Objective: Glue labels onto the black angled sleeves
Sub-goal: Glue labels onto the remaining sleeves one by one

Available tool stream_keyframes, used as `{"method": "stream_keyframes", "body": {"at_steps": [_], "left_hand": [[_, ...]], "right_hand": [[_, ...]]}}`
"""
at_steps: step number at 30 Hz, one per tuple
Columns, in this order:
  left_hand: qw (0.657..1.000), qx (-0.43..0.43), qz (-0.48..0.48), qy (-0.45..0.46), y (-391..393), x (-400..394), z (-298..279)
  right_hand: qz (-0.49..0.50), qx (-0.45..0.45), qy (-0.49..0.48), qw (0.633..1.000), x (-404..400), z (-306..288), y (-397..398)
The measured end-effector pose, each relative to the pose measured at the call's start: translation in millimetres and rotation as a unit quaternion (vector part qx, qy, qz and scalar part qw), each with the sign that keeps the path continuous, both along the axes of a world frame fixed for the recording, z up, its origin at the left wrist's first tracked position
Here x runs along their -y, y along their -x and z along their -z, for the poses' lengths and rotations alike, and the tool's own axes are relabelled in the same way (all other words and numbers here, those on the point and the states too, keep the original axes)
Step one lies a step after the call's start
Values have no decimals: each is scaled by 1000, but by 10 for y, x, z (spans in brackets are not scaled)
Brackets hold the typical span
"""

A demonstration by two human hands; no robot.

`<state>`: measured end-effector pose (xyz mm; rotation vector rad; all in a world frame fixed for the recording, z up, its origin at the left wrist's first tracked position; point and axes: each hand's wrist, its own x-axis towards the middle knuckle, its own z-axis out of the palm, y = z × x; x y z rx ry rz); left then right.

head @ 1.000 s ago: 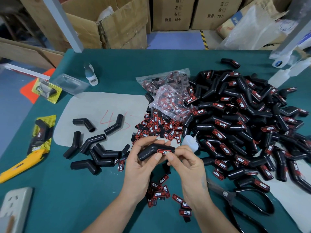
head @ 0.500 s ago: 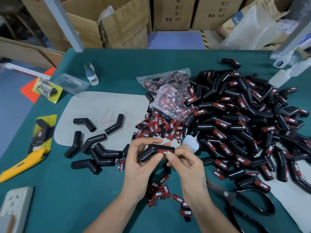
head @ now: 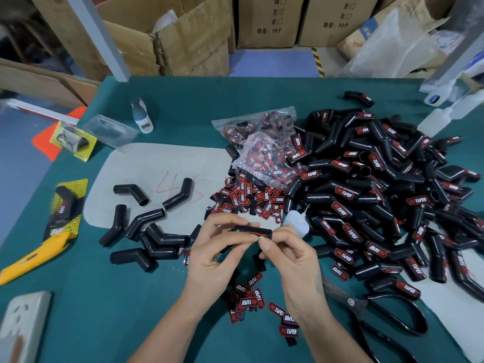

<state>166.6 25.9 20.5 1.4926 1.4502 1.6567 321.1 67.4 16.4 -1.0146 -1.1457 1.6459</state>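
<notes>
Stacked cardboard boxes [head: 183, 35] with printed characters lined the far side of the room, beside a blue floor strip and a clear plastic sheet [head: 387, 45]. In front of them lay the bench [head: 78, 310], covered in teal cloth. Its right half carried a large heap of labelled sleeves [head: 379, 195], black angled pieces bearing red labels. A pale grey mat [head: 146, 176] with red handwriting lay left of centre, and a small group of unlabelled sleeves [head: 146, 231] lay on and just below it. Black scissors [head: 379, 315] rested at the lower right, a yellow utility knife [head: 34, 255] at the left edge, and a white power strip [head: 23, 326] in the lower left corner. Clear bags of labels [head: 262, 142] lay beside a spread of loose labels [head: 248, 197], and more were scattered below the hands. A small glue bottle [head: 297, 222] stood just behind the right hand. The left hand [head: 217, 255] held a black angled sleeve [head: 248, 230] above the bench, fingers curled round it in a closed grip. The right hand [head: 293, 255] pinched the sleeve's right end, its thumb pressing on the red label [head: 258, 235] there.
</notes>
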Motion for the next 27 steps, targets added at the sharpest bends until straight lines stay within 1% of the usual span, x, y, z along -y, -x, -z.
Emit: {"method": "stream_keyframes", "body": {"at_steps": [9, 15, 22, 27], "left_hand": [[1000, -29, 4, 0, 47, -14, 3], [998, -55, 2, -5, 54, 4, 5], [997, -71, 3, -11, 30, 12, 28], [997, -82, -3, -16, 32, 17, 37]], "right_hand": [[-4, 4, -7, 1000, -19, 41, 4], [-40, 1, 20, 999, -15, 49, -6], [-44, -26, 46, 998, 8, 31, -9], [-37, -28, 43, 998, 22, 21, -8]]}}
